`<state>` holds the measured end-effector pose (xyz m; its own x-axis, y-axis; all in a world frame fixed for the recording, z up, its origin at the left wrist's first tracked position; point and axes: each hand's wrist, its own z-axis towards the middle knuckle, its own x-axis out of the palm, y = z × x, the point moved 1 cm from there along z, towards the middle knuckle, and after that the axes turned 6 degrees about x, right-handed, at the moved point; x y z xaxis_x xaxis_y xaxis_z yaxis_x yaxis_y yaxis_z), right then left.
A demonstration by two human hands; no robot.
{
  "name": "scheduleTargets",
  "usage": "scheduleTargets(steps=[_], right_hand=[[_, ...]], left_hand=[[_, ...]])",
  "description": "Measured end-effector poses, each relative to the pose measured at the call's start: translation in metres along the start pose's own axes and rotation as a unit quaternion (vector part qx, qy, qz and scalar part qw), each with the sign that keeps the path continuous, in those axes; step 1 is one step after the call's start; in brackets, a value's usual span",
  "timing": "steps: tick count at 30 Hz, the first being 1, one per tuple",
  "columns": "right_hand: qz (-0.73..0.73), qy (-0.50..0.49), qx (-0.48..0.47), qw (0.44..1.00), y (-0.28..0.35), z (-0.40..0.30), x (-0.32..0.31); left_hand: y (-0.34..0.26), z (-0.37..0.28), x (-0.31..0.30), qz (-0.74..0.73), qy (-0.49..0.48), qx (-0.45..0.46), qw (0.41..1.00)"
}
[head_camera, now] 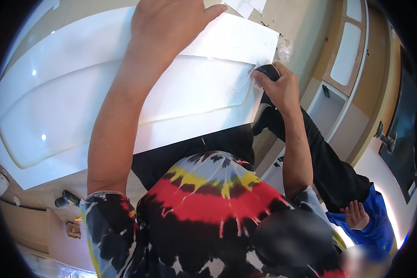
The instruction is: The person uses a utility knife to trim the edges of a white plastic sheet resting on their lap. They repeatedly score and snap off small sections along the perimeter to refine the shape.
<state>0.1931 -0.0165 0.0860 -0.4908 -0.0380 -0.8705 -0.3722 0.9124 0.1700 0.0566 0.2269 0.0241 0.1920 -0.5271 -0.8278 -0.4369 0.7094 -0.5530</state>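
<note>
A large white door panel (201, 87) with a routed groove outlining its raised centre lies tilted before me. My left hand (170, 21) is over its far edge, thumb spread to the right. The fingers of that hand are cut off by the top of the picture, so its grip is hidden. At the panel's right end my right hand (281, 85) pinches a small dark, curved piece (269, 72), whose exact kind I cannot tell. Thin, clear wrinkled film (243, 81) shows on the panel beside that hand.
A co-worker in a blue top (378, 215) and black trousers is close on my right. Beyond are a white cabinet (326, 104) with wood-coloured doors and a wall-mounted screen (401, 139). A cordless tool (67, 198) and a small cardboard box (73, 230) lie at lower left.
</note>
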Motion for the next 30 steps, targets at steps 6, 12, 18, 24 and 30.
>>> scheduleTargets(steps=[6,12,18,24,30], right_hand=[[-0.013,0.014,-0.066,0.998,-0.040,-0.037,0.030],[0.026,0.010,-0.001,1.000,-0.003,-0.014,0.004],[0.148,0.056,-0.030,0.987,-0.049,-0.049,0.037],[0.506,-0.073,0.107,0.853,-0.137,-0.064,0.026],[0.264,0.043,0.291,0.919,-0.313,-0.084,0.164]], left_hand=[[0.004,-0.004,0.008,0.050,-0.001,-0.027,0.998],[0.008,-0.012,0.011,0.011,-0.044,-0.001,0.999],[0.007,-0.013,0.012,0.055,-0.075,-0.013,0.996],[-0.046,-0.073,0.038,0.046,-0.229,0.171,0.957],[-0.139,-0.144,0.103,-0.011,-0.106,0.102,0.989]])
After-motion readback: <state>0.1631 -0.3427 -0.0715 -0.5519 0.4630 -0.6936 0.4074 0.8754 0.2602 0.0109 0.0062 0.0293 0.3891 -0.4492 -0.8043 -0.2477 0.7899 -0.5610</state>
